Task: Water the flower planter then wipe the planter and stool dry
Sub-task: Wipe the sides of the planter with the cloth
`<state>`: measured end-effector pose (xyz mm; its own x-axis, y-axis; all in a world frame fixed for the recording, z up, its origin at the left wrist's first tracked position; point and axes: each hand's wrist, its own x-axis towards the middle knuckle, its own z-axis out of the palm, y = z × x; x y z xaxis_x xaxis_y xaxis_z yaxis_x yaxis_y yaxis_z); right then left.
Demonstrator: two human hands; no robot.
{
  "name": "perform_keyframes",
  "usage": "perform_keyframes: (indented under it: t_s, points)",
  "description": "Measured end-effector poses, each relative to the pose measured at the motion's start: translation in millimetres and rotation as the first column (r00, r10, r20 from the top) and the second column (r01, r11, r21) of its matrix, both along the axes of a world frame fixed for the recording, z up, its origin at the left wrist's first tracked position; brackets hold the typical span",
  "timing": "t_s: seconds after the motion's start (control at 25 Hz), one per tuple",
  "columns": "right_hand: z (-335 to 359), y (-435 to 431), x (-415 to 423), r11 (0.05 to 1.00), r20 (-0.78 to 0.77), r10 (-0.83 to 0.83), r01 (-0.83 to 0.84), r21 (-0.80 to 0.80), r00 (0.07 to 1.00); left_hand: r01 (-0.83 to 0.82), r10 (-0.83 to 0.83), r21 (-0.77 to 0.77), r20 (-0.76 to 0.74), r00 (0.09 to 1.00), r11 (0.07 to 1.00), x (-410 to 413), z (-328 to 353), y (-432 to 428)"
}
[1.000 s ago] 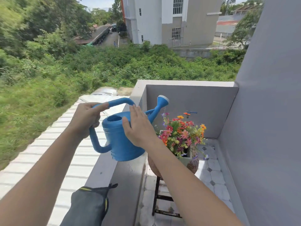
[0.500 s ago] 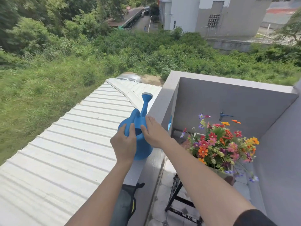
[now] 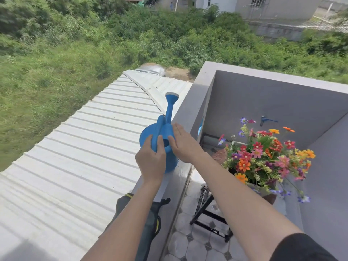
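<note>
Balcony ledge [image 3: 189,102], blue watering can [image 3: 149,133] upright, left hand [image 3: 150,163] gripping it, right hand [image 3: 183,146] flat

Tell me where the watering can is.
Head view, centre: the watering can sits on the ledge, left of the flowers, gripped by the left hand.

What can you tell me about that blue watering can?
The watering can is bright blue, seemingly plastic, with a round body, a looped handle and a long spout ending in a white-faced rose that points away from the camera. It stands upright, seemingly on the grey ledge of the balcony wall. The left hand grips its handle; the right hand rests flat against its top.
</note>
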<state>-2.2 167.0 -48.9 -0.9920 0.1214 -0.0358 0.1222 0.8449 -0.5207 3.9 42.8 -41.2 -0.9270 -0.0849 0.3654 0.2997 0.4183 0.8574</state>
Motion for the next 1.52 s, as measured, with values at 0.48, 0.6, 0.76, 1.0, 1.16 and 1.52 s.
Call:
perform_keyframes:
  t_s: [0.48,0.6,0.76,1.0,1.16,1.52]
  points:
    - [-72.3,-121.0,129.8,0.831,0.041,-0.4,0.381,-0.406,0.916,0.105,0.209,-0.499,0.533,0.82,0.86,51.1,-77.0,-148.0]
    - [-75.4,-138.1,135.0,0.936,0.058,-0.233,0.24,-0.259,0.971,0.25,0.213,-0.506,0.688,0.693,0.825,64.2,-84.9,-156.0]
    - [-71.1,-137.5,121.4,0.989,0.079,-0.146,0.146,0.015,0.986,0.197,0.122,-0.512,0.523,0.844,0.836,70.8,-83.0,-150.3]
    - [-63.7,-143.5,118.4,0.991,0.029,-0.135,0.135,0.002,0.99,0.193,-0.066,-0.382,0.321,0.945,0.904,74.1,-64.9,-145.3]
    - [-60.9,-131.0,131.7,0.781,0.174,-0.273,0.324,-0.533,0.946,0.326,-0.255,-0.115,0.406,0.877,0.938,71.7,-45.5,-117.6]
    - [-33.1,4.4,210.7,0.753,-0.095,-0.49,0.366,-0.548,0.867,0.605,-0.498,-0.238,0.384,0.777,0.76,102.9,-17.3,4.5]
